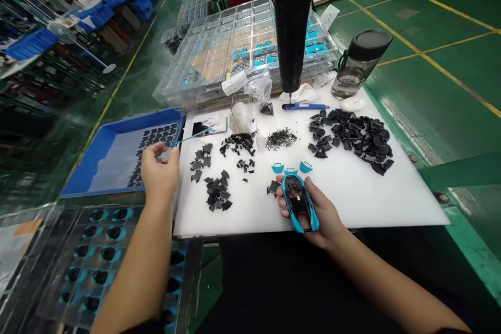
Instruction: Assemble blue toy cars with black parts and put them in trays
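The right hand [325, 216] grips a turquoise-and-black car shell [298, 202] above the near edge of the white bench [360, 195], while the left hand [160, 175] pinches a thin blue stick [192, 137] beside the blue tray [136, 121].

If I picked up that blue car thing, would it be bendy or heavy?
The blue car shell is probably light, since openings show in its middle. It's likely stiff, as it looks unsquashed in the right hand. Being glossy, it might feel slippery.
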A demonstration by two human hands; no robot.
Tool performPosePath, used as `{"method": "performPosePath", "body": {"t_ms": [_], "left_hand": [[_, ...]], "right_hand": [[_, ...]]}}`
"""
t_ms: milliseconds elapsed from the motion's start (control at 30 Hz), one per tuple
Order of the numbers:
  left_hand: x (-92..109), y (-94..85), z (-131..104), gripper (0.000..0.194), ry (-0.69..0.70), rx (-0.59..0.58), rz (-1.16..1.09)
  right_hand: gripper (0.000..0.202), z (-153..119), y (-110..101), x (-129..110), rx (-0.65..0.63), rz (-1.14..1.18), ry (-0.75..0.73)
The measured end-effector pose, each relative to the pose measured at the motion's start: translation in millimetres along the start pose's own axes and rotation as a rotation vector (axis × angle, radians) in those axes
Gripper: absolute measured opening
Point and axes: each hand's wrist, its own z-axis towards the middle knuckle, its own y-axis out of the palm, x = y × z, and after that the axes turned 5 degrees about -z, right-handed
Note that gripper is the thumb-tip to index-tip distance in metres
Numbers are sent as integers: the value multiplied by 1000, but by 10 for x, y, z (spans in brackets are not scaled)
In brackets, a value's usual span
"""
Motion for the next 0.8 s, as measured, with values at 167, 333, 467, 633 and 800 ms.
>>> {"method": "performPosePath", "body": {"t_ms": [167,333,467,633,800], "left_hand": [[258,186,-710,14,820,-772,230],[392,608,-1125,20,1069,-882,205],[543,860,-1140,28,967,-767,331],[717,1105,-1061,24,925,-840,547],[697,1089,-1002,28,891,-803,487]], "right_hand": [[50,-69,-1,-61,50,52,-57],[52,-205,-63,-196,147,0,-157],[51,-267,-107,-242,163,-8,-161],[48,-227,-111,-212,123,-10,-145],[48,-218,-101,-218,136,-45,-127]]}}
